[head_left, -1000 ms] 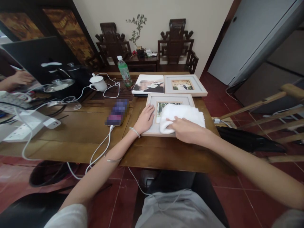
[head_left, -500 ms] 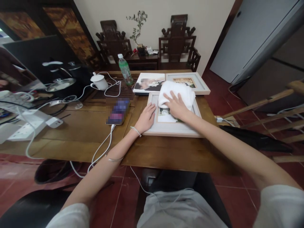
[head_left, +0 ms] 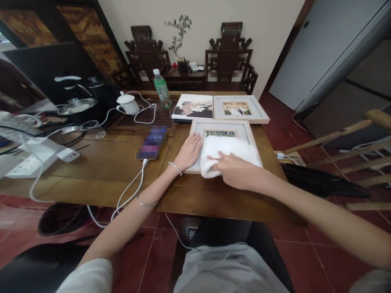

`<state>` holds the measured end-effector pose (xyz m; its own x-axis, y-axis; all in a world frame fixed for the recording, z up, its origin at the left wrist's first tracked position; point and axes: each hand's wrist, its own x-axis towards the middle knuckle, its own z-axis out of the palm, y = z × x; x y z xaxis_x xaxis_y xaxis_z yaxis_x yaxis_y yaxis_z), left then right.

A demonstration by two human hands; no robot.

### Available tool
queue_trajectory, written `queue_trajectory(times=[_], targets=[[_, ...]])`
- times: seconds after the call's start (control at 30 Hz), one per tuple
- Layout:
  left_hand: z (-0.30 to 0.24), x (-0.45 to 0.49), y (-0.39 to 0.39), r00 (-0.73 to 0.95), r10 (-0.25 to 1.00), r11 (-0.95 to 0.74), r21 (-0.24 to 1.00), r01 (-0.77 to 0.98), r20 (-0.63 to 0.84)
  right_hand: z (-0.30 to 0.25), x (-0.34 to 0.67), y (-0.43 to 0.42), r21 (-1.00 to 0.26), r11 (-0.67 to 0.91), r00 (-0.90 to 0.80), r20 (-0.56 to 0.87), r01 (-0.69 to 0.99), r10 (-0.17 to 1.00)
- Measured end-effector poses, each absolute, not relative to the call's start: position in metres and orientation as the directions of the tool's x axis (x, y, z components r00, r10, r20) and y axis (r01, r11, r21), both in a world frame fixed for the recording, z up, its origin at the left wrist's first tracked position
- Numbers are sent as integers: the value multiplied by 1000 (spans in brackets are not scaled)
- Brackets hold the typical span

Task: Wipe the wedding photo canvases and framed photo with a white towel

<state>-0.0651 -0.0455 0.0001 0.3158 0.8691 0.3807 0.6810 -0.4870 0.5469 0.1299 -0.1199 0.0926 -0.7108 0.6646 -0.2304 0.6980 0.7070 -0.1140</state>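
Observation:
A white-framed picture point(head_left: 244, 130) lies flat on the wooden table point(head_left: 106, 171) in front of me. My left hand point(head_left: 189, 151) rests open and flat on the frame's left edge. My right hand point(head_left: 236, 170) presses a white towel point(head_left: 227, 150) onto the near part of the frame, with the fingers flat on the cloth. The towel covers most of the picture; only its top strip shows.
A second white frame point(head_left: 241, 109) and an unframed photo point(head_left: 193, 107) lie behind. A phone point(head_left: 152, 143) on a white cable lies to the left. A green bottle point(head_left: 161, 90), a white cup point(head_left: 128, 104), power strips point(head_left: 36, 156) and cookware stand further left. A wooden chair point(head_left: 345, 162) stands to the right.
My right hand has pulled the towel from the far end of the frame back toward me, onto its near part. My left hand has stayed on the frame's left edge.

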Motion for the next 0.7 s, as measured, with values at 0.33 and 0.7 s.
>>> queue_trajectory(times=[0.33, 0.7], targets=[[3, -64, -50, 242, 896, -442, 690, 573, 373, 58, 89, -65, 115, 653, -658, 20, 749, 752], [-10, -76, -43, 382, 825, -562, 540, 626, 417, 55, 95, 15, 248, 463, -507, 158, 851, 847]])
